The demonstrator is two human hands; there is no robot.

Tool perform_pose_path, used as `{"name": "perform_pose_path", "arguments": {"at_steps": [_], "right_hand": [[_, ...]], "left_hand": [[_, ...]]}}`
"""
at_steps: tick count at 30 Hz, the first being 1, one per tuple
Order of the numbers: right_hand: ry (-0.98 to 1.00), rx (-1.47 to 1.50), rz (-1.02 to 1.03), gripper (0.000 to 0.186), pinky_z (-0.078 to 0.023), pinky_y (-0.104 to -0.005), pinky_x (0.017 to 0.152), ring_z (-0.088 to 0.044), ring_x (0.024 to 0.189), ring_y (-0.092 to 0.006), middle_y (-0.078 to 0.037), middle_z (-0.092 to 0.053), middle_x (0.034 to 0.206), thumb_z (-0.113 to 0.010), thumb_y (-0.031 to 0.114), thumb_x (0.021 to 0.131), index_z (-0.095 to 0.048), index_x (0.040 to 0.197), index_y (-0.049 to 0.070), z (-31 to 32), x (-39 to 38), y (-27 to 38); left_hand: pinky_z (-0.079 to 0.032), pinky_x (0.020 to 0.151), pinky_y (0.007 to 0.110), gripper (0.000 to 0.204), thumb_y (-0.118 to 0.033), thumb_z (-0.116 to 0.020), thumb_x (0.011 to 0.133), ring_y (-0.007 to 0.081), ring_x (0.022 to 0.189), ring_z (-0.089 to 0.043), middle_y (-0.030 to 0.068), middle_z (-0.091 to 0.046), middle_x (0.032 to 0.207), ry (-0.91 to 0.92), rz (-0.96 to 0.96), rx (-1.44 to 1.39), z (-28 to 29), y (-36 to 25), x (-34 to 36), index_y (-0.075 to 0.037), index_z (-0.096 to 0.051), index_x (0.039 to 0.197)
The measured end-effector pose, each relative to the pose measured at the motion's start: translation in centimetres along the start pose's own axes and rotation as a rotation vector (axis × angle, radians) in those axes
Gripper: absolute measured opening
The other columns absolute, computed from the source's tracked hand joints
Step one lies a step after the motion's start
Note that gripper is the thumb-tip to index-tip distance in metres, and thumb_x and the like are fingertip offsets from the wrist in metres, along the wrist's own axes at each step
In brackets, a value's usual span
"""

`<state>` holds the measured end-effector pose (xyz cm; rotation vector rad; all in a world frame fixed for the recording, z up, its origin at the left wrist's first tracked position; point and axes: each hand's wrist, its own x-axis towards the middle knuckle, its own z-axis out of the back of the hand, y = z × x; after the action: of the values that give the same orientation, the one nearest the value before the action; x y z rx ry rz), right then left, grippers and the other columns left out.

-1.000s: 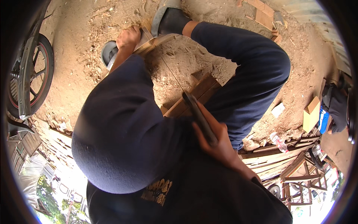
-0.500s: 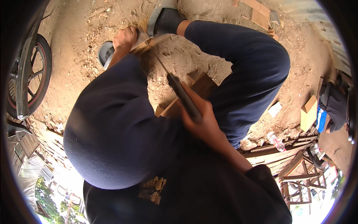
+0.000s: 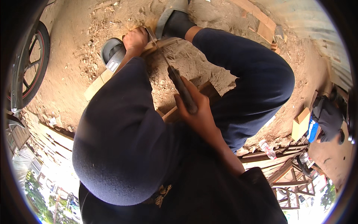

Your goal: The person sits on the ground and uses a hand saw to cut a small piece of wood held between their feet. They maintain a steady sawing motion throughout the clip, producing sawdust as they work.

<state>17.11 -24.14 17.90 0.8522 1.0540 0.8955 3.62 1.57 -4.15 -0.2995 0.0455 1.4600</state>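
Note:
My right hand (image 3: 199, 106) is wrapped round the black handle of a handsaw (image 3: 164, 56), palm nearest my body. The narrow blade points away and slightly left, crossing a light piece of wood (image 3: 166, 42) low over the ground. My left hand (image 3: 135, 39) is closed over the left part of that wood, just left of the blade; its fingertips are partly hidden. A sandalled foot (image 3: 175, 24) is by the wood's far right side. How deep the blade sits in the wood I cannot tell.
A grey sandal (image 3: 112, 50) shows beside my left forearm. Darker wood (image 3: 209, 91) lies beneath my right hand. A motorcycle wheel (image 3: 35, 67) stands at far left. At right are a cardboard box (image 3: 300, 125), a plastic bottle (image 3: 267, 148) and another person (image 3: 328, 117).
My right hand and the saw have moved forward toward the wood. My left hand still holds the wood. The whole view has shifted a little.

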Motion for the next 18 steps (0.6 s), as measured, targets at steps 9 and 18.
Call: {"name": "perform_pose_path", "arguments": {"at_steps": [9,18], "right_hand": [[0.132,0.028,-0.184,0.052,-0.046,-0.0292,0.097,-0.059,0.121,-0.023,-0.025,-0.061,0.129,-0.059,-0.003,0.09,-0.044,0.14,-0.006,1.3,-2.3,2.7],[0.113,-0.11,-0.1,0.053,-0.049,-0.0279,0.091,-0.062,0.116,-0.0203,-0.024,-0.065,0.122,-0.061,-0.004,0.09,-0.045,0.14,-0.006,1.9,-4.4,3.4]], "left_hand": [[-0.055,0.076,0.052,0.032,-0.028,-0.04,0.096,0.0422,0.085,-0.069,0.0227,-0.07,0.091,0.016,-0.11,0.12,-1.6,1.7,0.8,-0.006,-0.064,0.098],[-0.055,0.08,0.048,0.05,-0.035,-0.039,0.095,0.0437,0.083,-0.07,0.0281,-0.069,0.086,-0.13,-0.173,0.04,-1.5,1.1,0.3,0.001,-0.072,0.082]]}}
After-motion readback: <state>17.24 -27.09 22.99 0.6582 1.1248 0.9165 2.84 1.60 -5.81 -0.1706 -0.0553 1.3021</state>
